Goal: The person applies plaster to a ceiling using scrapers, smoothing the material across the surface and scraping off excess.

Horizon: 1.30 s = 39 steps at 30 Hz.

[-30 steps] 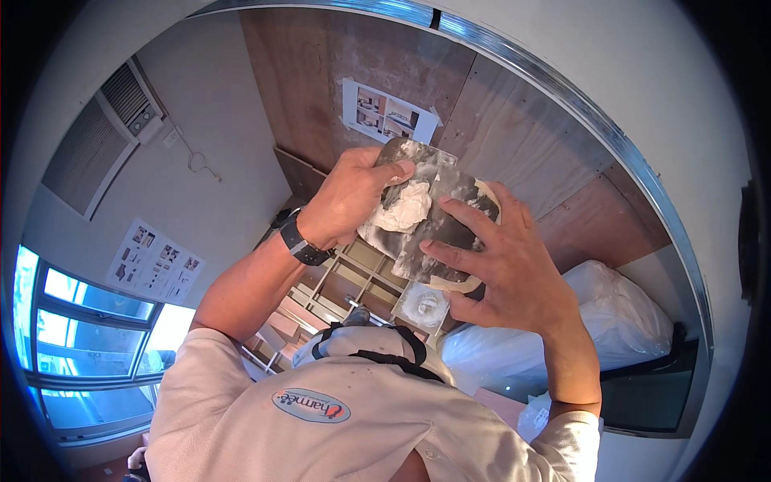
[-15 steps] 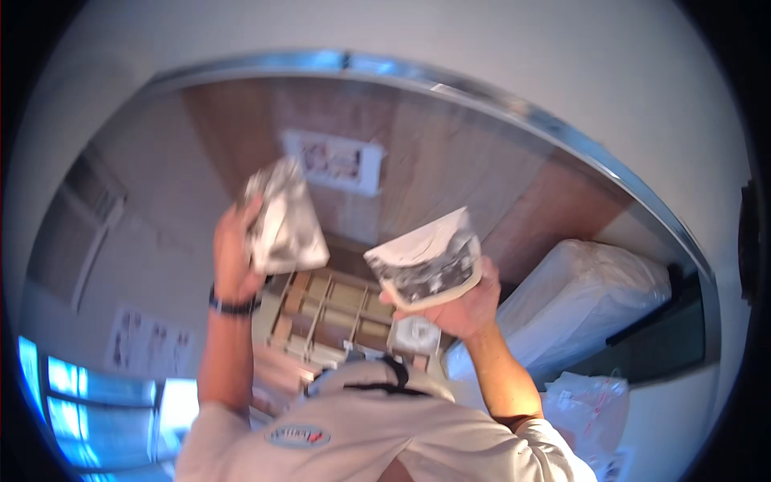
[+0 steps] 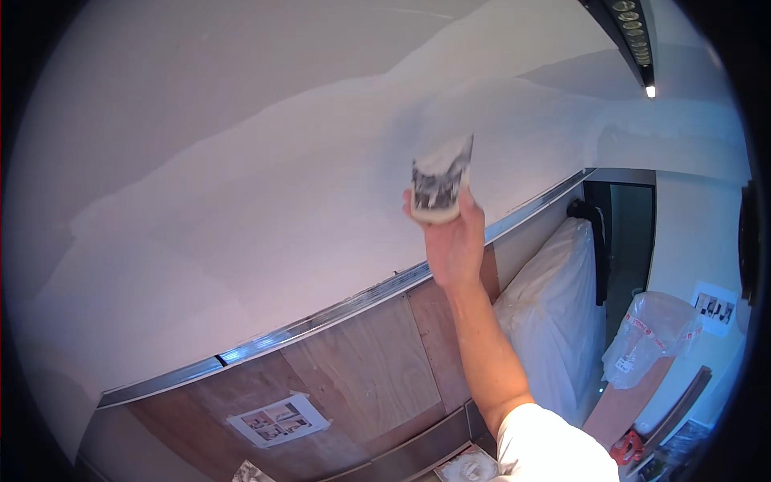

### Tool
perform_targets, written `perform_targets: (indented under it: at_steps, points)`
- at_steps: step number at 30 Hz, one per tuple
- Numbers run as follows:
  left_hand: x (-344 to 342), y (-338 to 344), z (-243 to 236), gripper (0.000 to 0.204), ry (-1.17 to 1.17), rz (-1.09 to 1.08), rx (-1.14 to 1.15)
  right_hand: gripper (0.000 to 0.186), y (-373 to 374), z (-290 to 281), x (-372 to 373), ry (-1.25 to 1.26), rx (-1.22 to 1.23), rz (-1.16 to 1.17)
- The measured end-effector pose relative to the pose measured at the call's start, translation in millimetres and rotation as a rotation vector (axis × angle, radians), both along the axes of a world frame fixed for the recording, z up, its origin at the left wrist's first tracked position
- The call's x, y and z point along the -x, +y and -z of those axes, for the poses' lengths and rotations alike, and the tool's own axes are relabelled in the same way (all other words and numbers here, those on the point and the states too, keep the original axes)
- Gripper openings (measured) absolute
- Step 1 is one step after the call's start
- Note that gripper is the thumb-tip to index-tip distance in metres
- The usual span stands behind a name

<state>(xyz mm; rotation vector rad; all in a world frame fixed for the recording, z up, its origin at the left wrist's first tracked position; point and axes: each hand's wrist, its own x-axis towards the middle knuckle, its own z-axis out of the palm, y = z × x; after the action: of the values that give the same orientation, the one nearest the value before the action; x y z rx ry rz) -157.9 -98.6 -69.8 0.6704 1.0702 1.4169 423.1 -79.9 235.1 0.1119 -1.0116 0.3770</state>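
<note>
My right hand (image 3: 454, 249) is raised toward the white ceiling (image 3: 241, 177), its fingers closed on a flat spreader (image 3: 438, 189) with a pale rim, a smeared dark face and white compound along its top. Patches of different white shades mark the ceiling around it; whether the spreader touches the surface I cannot tell. At the bottom edge shows the corner of a smeared metal plate (image 3: 250, 472). My left hand is out of the frame.
A metal channel (image 3: 401, 277) runs along the ceiling's edge above plywood panels (image 3: 353, 377) with a taped sheet (image 3: 277, 422). At the right are a wrapped mattress (image 3: 546, 313), doorway (image 3: 630, 233), plastic bag (image 3: 650, 329) and boards. A light track (image 3: 630, 36) hangs overhead. Below sits a compound container (image 3: 470, 466).
My two hands have separated, each taking a tool. The right has risen toward the ceiling with its spreader; the left has dropped out of view. The camera has tilted toward the ceiling.
</note>
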Motion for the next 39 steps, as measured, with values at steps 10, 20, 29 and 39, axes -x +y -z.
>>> perform_targets:
  at_steps: [10,20,29,39]
  points:
    - [-27.3,-20.2,-48.0,0.039,-0.021,-0.046,-0.197,0.061,16.8,-54.1,-21.8,0.219,0.189,0.105]
    - [-0.9,-36.0,-26.2,0.043,0.235,-0.088,-0.254,0.067,17.4,-77.5,-7.6,0.311,0.231,0.173]
    - [8.4,-63.3,-37.7,0.044,0.137,-0.222,-0.117,0.078,29.7,-93.9,78.1,0.312,0.177,0.174]
    - [59.7,-108.1,-15.4,0.038,0.025,-0.415,-0.123,0.074,46.1,-105.3,224.2,0.303,0.077,0.326]
